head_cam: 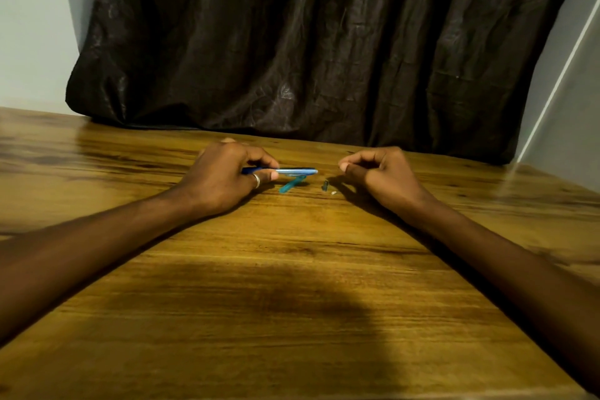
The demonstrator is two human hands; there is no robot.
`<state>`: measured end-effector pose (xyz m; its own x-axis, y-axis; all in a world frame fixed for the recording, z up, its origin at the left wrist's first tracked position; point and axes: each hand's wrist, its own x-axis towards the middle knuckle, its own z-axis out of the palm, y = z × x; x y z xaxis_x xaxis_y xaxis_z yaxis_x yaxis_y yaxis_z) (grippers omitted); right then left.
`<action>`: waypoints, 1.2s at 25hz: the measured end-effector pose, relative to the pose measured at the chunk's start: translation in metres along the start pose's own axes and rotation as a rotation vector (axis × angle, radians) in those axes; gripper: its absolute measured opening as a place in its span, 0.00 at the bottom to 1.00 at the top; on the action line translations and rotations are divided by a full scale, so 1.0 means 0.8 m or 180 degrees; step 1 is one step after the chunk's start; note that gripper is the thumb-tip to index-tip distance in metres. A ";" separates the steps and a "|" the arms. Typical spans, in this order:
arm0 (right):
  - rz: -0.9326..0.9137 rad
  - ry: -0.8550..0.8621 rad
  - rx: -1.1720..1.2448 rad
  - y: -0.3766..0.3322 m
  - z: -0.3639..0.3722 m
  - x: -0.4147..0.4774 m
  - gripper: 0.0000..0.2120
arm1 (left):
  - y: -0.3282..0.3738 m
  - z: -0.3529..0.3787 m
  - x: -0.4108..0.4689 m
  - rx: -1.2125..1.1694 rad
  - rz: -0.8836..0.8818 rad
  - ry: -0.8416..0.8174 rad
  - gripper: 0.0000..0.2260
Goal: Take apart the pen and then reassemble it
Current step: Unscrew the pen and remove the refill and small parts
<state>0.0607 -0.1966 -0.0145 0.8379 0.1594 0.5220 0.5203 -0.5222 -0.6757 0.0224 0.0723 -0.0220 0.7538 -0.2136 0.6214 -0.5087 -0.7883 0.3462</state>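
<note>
My left hand (227,175) grips a blue pen barrel (293,171), which lies level just above the wooden table (292,269) with its open end pointing right. Under the barrel's right end a teal, see-through pen part (291,184) lies slanted on the wood. To its right sit a small dark piece (325,185) and a tiny pale piece (333,192). My right hand (376,172) hovers to the right of them, fingers curled and thumb against forefinger. I cannot tell whether anything is pinched there.
A dark brown curtain (308,42) hangs behind the table's far edge. Pale walls (29,26) flank it on both sides. A wide shadow falls over the near half of the table.
</note>
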 end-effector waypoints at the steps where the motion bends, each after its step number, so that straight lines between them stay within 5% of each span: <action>1: -0.0069 0.0056 0.0050 -0.005 0.001 -0.001 0.05 | 0.001 0.000 0.000 -0.0024 0.0017 -0.0004 0.10; 15: -0.0392 -0.0154 0.0105 -0.024 0.024 -0.011 0.08 | 0.020 -0.002 0.000 -0.0219 0.0083 -0.0042 0.10; 20: -0.0393 -0.0040 0.0159 -0.031 0.035 -0.005 0.08 | 0.033 0.003 0.003 0.0281 0.0151 -0.0097 0.22; 24: -0.0569 -0.0085 0.0027 -0.037 0.046 -0.005 0.08 | 0.042 0.016 0.008 0.0750 0.0329 -0.0264 0.14; 30: -0.0605 0.0488 -0.0842 -0.037 0.030 0.001 0.13 | 0.035 0.026 0.016 0.1100 -0.0324 -0.0217 0.13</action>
<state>0.0498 -0.1611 -0.0062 0.6854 0.1575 0.7109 0.5869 -0.6974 -0.4114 0.0266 0.0357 -0.0191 0.8254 -0.1528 0.5435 -0.2678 -0.9534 0.1388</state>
